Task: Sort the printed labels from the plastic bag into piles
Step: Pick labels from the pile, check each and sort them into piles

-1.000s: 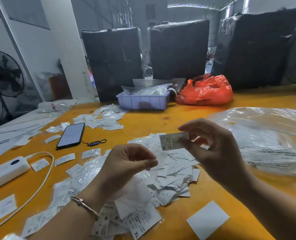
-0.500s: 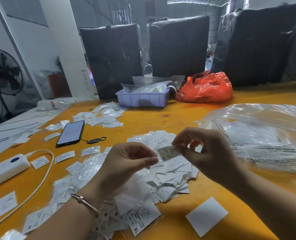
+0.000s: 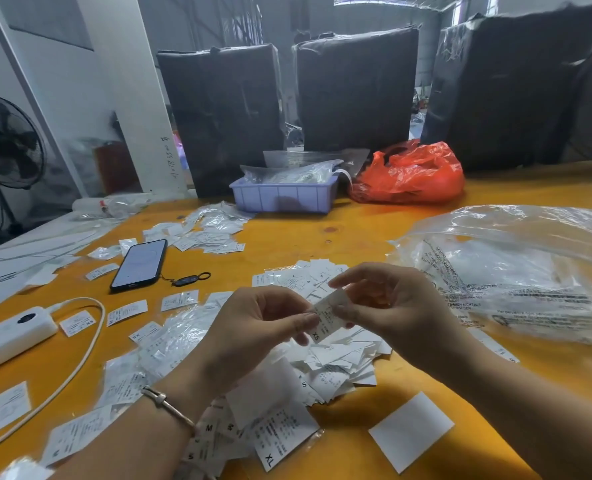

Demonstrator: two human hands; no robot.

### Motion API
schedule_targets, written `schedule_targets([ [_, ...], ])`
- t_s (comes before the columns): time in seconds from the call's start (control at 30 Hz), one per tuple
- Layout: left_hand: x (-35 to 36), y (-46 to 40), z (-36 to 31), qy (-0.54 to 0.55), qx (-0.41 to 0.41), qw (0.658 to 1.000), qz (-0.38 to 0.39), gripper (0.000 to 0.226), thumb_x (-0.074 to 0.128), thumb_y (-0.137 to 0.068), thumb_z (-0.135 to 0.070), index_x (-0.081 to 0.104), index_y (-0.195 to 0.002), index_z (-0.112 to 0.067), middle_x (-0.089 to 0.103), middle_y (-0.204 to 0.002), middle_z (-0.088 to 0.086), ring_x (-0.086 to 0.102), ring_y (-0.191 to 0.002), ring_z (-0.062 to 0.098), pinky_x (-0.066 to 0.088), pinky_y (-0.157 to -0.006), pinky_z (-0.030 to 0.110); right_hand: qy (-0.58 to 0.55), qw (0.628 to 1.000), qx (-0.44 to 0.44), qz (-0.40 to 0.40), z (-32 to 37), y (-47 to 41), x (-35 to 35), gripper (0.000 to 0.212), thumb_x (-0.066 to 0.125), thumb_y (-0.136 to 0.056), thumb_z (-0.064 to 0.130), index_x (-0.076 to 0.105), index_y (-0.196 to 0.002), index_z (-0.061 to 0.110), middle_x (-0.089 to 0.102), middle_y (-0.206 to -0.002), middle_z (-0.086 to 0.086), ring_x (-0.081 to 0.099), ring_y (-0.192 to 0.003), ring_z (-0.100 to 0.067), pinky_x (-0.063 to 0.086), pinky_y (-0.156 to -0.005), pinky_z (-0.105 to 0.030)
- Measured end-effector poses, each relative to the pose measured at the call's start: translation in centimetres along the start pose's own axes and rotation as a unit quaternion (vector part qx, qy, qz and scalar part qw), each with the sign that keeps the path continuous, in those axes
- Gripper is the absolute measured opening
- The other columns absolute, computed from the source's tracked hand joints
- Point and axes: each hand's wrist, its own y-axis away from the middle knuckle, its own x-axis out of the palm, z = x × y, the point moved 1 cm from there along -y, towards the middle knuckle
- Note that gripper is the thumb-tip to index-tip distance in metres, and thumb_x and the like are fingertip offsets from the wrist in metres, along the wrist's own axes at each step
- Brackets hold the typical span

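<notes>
Both hands meet over the middle of the yellow table. My right hand pinches a small white label marked XS, and my left hand pinches the same label at its left edge. Beneath them lies a loose heap of white labels. A label marked XL and some marked M and S lie nearer me. A big clear plastic bag lies at the right.
A phone with a key fob, a white power strip and its cable lie at the left. More labels are scattered at the back left. A lilac tray and a red bag stand behind. A blank white card lies near right.
My right hand has lowered the XS label from in front of me toward my left hand, which now pinches it too.
</notes>
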Motion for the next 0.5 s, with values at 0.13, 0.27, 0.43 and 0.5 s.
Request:
schedule_targets([
  [0.13, -0.1, -0.1, 0.0, 0.007, -0.007, 1.0, -0.013, 0.022, 0.074, -0.076, -0.028, 0.075, -0.09, -0.011, 0.076, -0.079, 0.008, 0.072, -0.068, 0.019, 0.052, -0.059, 0.018, -0.014, 0.998, -0.006, -0.058, 0.1, 0.0, -0.2, 0.017, 0.073, -0.077, -0.005, 0.07, -0.089, 0.007, 0.07, -0.073, -0.011, 0.066, -0.064, -0.027, 0.056, -0.065, -0.04],
  [0.27, 0.0, -0.1, 0.0, 0.036, -0.011, 0.999, -0.011, 0.023, 0.074, -0.076, -0.025, 0.073, -0.091, -0.007, 0.076, -0.082, 0.01, 0.074, -0.073, 0.025, 0.052, -0.057, 0.019, -0.006, 0.998, -0.007, -0.068, -0.1, 0.3, 0.4, 0.015, 0.076, -0.075, -0.004, 0.072, -0.079, 0.009, 0.072, -0.07, -0.002, 0.067, -0.062, -0.015, 0.056, -0.061, -0.029],
  [0.43, 0.1, -0.1, -0.1, 0.055, -0.007, 0.998, -0.002, 0.026, 0.076, -0.076, -0.02, 0.072, -0.094, -0.002, 0.076, -0.085, 0.014, 0.074, -0.075, 0.03, 0.057, -0.063, 0.027, 0.008, 0.999, 0.018, -0.034, -0.1, 0.6, 1.2, 0.012, 0.076, -0.078, 0.008, 0.077, -0.081, 0.02, 0.074, -0.075, 0.006, 0.068, -0.072, -0.01, 0.056, -0.068, -0.024],
  [0.5, 0.0, -0.1, -0.1, 0.063, -0.007, 0.998, -0.007, 0.026, 0.075, -0.076, -0.019, 0.071, -0.094, 0.0, 0.076, -0.086, 0.016, 0.074, -0.075, 0.032, 0.058, -0.066, 0.028, 0.008, 0.999, 0.033, 0.001, -0.1, 0.5, 1.2, 0.012, 0.073, -0.08, 0.012, 0.078, -0.082, 0.022, 0.074, -0.079, 0.007, 0.067, -0.077, -0.009, 0.053, -0.067, -0.022],
])
